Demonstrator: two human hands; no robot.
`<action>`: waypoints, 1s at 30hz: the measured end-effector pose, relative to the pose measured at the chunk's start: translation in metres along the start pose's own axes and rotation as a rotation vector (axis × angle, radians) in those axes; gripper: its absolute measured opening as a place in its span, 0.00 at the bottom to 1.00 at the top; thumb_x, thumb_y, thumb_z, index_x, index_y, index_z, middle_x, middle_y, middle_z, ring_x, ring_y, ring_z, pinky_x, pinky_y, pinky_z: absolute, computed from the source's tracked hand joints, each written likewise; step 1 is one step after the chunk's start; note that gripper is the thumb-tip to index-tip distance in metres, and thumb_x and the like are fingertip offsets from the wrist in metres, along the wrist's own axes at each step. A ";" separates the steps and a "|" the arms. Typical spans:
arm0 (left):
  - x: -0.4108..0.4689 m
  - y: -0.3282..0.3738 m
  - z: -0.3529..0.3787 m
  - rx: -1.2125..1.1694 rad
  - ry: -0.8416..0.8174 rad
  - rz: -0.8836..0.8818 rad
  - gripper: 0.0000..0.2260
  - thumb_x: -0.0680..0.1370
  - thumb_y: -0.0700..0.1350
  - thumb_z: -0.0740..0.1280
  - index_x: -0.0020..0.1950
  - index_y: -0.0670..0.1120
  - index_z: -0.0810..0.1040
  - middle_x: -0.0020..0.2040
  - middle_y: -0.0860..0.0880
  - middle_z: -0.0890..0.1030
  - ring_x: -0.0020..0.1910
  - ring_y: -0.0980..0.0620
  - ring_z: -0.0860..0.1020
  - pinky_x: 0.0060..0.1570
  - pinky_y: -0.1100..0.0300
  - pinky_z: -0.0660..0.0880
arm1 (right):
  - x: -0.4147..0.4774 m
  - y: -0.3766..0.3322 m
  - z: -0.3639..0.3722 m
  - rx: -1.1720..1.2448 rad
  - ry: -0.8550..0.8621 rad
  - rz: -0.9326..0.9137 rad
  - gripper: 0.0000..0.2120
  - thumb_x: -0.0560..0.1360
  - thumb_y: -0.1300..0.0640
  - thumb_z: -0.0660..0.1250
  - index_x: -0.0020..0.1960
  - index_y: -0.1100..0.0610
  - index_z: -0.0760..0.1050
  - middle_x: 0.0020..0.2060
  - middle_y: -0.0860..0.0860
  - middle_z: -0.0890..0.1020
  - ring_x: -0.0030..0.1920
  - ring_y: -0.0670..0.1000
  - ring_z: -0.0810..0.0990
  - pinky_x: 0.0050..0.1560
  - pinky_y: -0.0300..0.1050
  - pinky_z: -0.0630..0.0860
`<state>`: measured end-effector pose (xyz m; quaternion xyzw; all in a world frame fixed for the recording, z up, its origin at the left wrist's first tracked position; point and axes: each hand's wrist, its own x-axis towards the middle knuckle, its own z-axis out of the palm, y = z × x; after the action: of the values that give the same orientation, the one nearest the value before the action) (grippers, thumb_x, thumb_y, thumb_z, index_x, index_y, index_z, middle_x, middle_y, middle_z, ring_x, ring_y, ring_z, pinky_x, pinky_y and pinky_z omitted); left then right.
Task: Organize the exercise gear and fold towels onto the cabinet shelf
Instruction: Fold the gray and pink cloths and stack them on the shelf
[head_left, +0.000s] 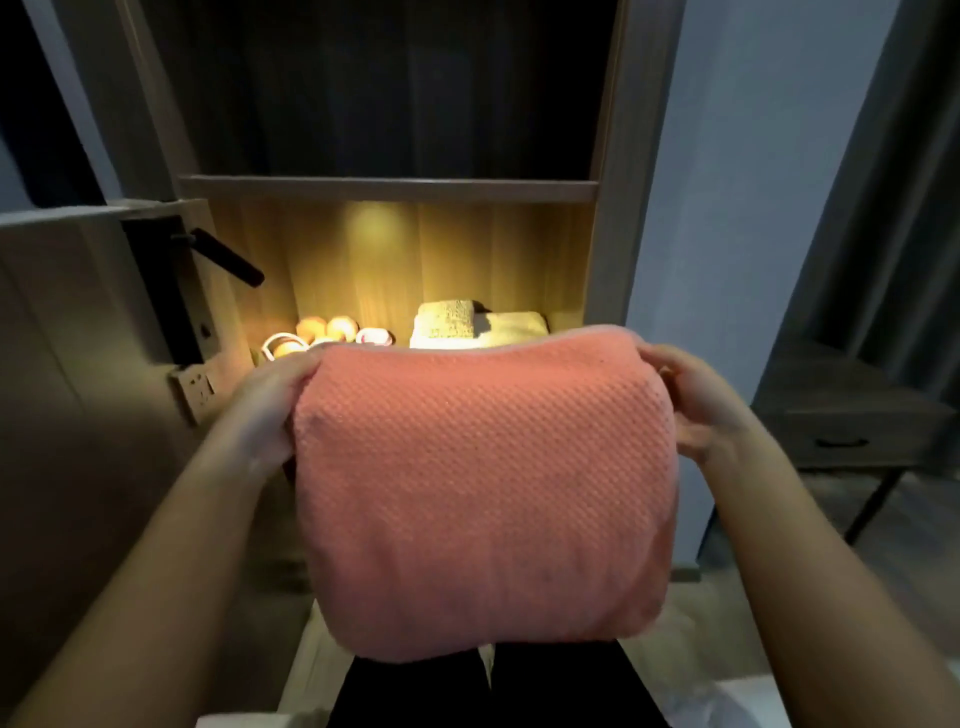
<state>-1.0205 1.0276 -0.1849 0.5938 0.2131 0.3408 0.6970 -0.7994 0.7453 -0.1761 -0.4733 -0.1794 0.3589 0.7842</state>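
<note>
Left hand (275, 405) and right hand (696, 400) each grip a side edge of the folded pink towel (483, 493), held in the air before the lit shelf (467, 249); cream towels (467, 326) stacked at its right end, orange balls (327, 330) at its left end, open height above both

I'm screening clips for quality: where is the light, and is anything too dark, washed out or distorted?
Head view: a warm glow fills only the lower shelf, hotspot on its back panel; the folded towels inside look washed out; the upper compartment is nearly black; the cabinet sides lean from wide-angle distortion; the weave of the pink towel reads clearly.
</note>
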 end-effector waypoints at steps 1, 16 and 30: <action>0.000 -0.015 -0.001 0.008 0.001 -0.048 0.10 0.77 0.40 0.64 0.47 0.44 0.86 0.46 0.48 0.84 0.44 0.54 0.81 0.45 0.61 0.74 | 0.007 0.015 -0.009 0.024 0.008 0.048 0.08 0.77 0.59 0.60 0.43 0.60 0.76 0.31 0.51 0.74 0.30 0.47 0.72 0.36 0.41 0.68; 0.047 -0.227 -0.019 0.363 0.304 -0.527 0.10 0.75 0.38 0.66 0.53 0.36 0.81 0.52 0.36 0.82 0.45 0.43 0.79 0.42 0.56 0.74 | 0.098 0.201 -0.110 -0.301 0.577 0.479 0.12 0.78 0.61 0.63 0.59 0.64 0.75 0.40 0.57 0.79 0.39 0.53 0.76 0.40 0.48 0.73; 0.043 -0.309 -0.003 0.890 0.244 -0.583 0.09 0.82 0.46 0.57 0.55 0.46 0.75 0.40 0.53 0.74 0.37 0.56 0.72 0.33 0.61 0.64 | 0.125 0.284 -0.121 -1.040 0.462 0.337 0.10 0.78 0.56 0.60 0.52 0.56 0.78 0.48 0.54 0.82 0.48 0.54 0.79 0.46 0.47 0.74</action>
<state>-0.9250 1.0421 -0.4814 0.7039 0.5718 0.0766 0.4145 -0.7514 0.8459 -0.4898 -0.8833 -0.0788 0.2309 0.4003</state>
